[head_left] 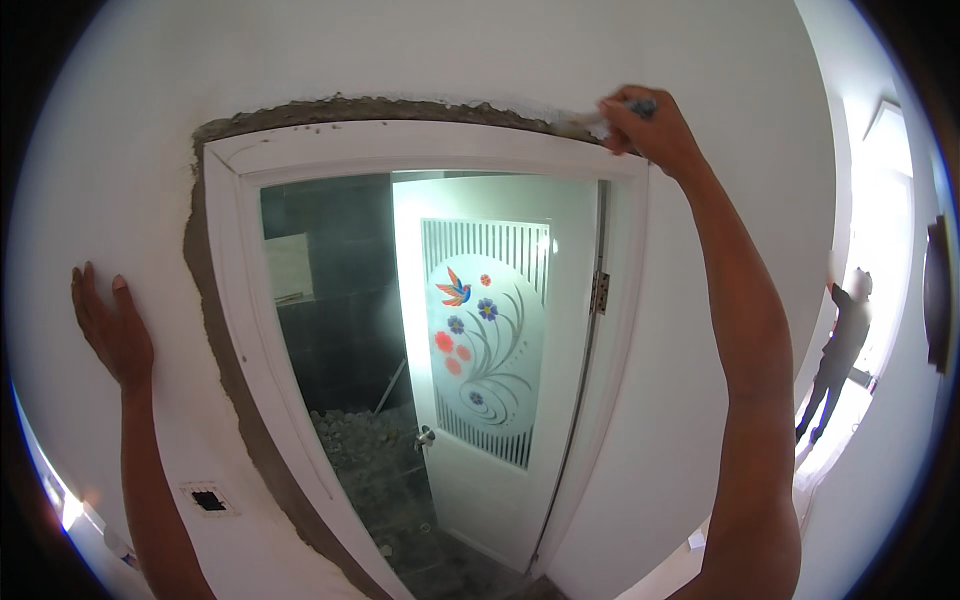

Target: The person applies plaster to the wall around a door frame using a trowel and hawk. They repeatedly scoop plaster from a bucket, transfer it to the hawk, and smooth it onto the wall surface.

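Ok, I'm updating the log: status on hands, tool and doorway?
Right hand closed on tool, near top right of frame. Left hand open, at wall. Rough grey strip along frame's top and left. Nothing seen blocking tool.

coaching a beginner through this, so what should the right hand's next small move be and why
Probably a short leftward stroke along the rough grey strip above the white door frame: the right hand holds a dark-handled tool, blurred at its tip, near the strip's right end, and the strip runs on leftward from there.
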### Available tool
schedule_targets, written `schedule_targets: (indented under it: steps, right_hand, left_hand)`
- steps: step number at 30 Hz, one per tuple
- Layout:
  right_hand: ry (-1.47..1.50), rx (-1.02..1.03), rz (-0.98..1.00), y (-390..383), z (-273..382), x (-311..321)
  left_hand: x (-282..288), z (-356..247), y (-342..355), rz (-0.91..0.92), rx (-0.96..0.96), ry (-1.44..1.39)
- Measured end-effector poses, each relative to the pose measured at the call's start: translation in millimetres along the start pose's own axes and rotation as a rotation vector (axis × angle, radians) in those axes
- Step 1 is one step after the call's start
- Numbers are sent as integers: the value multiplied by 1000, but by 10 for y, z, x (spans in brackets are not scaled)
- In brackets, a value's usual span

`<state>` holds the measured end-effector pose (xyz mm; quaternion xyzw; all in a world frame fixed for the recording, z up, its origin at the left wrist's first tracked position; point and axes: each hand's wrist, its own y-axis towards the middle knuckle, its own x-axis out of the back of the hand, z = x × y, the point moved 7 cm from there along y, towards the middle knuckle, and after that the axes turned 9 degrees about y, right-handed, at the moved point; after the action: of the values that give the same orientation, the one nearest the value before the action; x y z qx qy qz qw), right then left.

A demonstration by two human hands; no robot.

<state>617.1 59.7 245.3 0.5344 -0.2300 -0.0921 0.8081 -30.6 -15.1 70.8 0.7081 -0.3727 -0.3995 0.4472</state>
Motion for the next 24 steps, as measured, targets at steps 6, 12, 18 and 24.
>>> schedule_targets:
  steps: [6, 12, 18, 24]
  right_hand:
    - [227, 5, 48, -58, -32, 55]
    - [155, -132, -134, 71, -820, 810]
    - [156, -198, -219, 103, -872, 849]
    - [-181, -222, -458, -14, -1161, 1249]
  left_hand:
    - [-22, 7, 2, -27, -47, -26]
    - [-41, 97, -12, -73, -60, -7]
    - [31, 71, 13, -79, -105, -96]
    - [-35, 16, -38, -102, -142, -95]
